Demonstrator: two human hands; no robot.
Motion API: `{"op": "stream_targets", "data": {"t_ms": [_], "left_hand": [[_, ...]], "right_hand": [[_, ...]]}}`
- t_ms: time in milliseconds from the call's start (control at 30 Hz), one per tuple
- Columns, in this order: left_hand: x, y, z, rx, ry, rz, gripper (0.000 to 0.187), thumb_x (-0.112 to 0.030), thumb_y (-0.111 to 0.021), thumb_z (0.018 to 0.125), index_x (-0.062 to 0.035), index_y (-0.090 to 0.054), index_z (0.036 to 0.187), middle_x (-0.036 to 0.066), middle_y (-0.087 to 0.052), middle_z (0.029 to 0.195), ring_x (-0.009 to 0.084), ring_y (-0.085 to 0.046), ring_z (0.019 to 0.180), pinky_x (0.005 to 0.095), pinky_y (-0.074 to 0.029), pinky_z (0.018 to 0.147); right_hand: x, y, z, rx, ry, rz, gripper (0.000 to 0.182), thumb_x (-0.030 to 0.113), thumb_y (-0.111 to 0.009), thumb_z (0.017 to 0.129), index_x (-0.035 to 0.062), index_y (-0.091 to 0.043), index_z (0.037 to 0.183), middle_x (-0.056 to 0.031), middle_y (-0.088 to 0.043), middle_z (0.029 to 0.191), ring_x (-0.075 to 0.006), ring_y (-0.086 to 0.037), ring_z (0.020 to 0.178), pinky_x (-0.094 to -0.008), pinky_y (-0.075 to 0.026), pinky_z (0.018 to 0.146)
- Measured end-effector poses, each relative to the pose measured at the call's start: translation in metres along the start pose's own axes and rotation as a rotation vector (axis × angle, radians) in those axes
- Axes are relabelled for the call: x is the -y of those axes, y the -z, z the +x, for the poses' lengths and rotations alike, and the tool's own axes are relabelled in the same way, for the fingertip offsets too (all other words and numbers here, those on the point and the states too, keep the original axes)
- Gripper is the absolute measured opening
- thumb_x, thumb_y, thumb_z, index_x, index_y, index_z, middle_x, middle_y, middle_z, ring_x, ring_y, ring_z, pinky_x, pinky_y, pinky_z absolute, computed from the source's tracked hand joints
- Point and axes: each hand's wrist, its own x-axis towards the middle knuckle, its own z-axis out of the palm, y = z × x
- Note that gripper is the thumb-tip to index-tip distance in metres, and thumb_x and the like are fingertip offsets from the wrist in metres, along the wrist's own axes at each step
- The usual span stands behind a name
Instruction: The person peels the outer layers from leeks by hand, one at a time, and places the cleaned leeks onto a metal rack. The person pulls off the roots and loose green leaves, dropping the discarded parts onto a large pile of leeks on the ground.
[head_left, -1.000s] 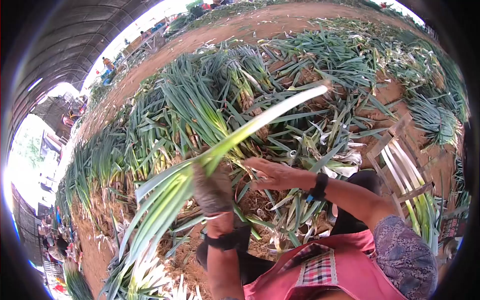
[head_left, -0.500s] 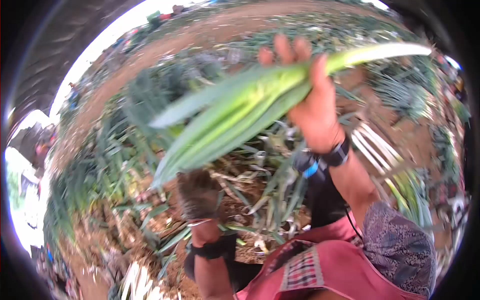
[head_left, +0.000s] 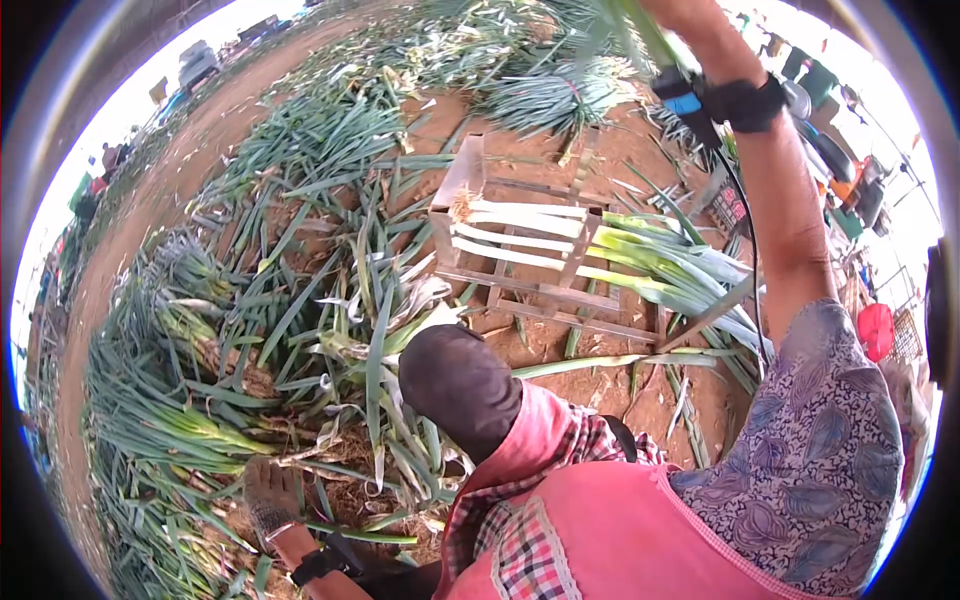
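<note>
My right hand (head_left: pixel 690 14) is raised at the top edge, its fingers cut off by the view. Green leek leaves (head_left: pixel 645 32) come out beside it, so it appears to grip a leek. At the lower left, my left hand (head_left: pixel 270 495), in a dark, soil-stained glove, reaches to the near side of a heap of leeks (head_left: pixel 200 435). Its fingers look stretched out over the roots and leaves, with nothing plainly held. Several trimmed leeks (head_left: pixel 530 258) with white stalks lie across a low slatted frame (head_left: pixel 470 165), their leaves pointing right.
Loose leaves and peelings (head_left: pixel 385 330) cover the soil left of the frame. More leek piles (head_left: pixel 560 95) lie beyond it. A dirt track (head_left: pixel 130 220) curves along the left. A red container (head_left: pixel 875 332) and crates stand at the right. My covered knee (head_left: pixel 455 385) is in front.
My right hand has swung up and away with the leek, to the top edge. My left hand has shifted left and down to the heap. The view has turned toward the frame.
</note>
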Motion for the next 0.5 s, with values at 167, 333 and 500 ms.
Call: {"op": "stream_targets", "data": {"t_ms": [167, 333, 500], "left_hand": [[-0.001, 0.044, 0.016, 0.017, 0.019, 0.121, 0.018, -0.031, -0.061, 0.081, -0.0142, -0.06, 0.09, -0.005, -0.058, 0.073, 0.0124, -0.05, 0.059, 0.0293, -0.041, 0.05], [-0.003, 0.059, 0.002, -0.181, -0.191, 0.416, 0.007, -0.016, -0.056, 0.08, -0.0096, -0.057, 0.082, 0.003, -0.06, 0.079, 0.0219, -0.054, 0.064, 0.0315, -0.044, 0.057], [-0.003, 0.102, -0.027, -0.062, -0.874, 1.744, 0.013, -0.014, -0.062, 0.072, -0.0039, -0.057, 0.08, 0.01, -0.06, 0.074, 0.0316, -0.055, 0.072, 0.0396, -0.045, 0.066]], "right_hand": [[-0.171, 0.003, -0.122, 0.479, -0.168, -0.74, 0.038, 0.03, -0.061, 0.08, 0.0115, -0.053, 0.113, -0.0128, -0.058, 0.094, -0.0329, -0.056, 0.084, -0.0422, -0.049, 0.066], [-0.244, 0.013, -0.231, 0.648, -0.403, -0.686, 0.04, 0.012, -0.058, 0.073, 0.0114, -0.056, 0.113, -0.0207, -0.06, 0.081, -0.0331, -0.06, 0.074, -0.0401, -0.048, 0.062], [-0.308, -0.012, -0.284, 0.696, -0.438, -0.601, 0.041, 0.026, -0.067, 0.073, 0.0037, -0.057, 0.105, -0.0221, -0.062, 0.085, -0.0371, -0.061, 0.078, -0.045, -0.048, 0.066]]}}
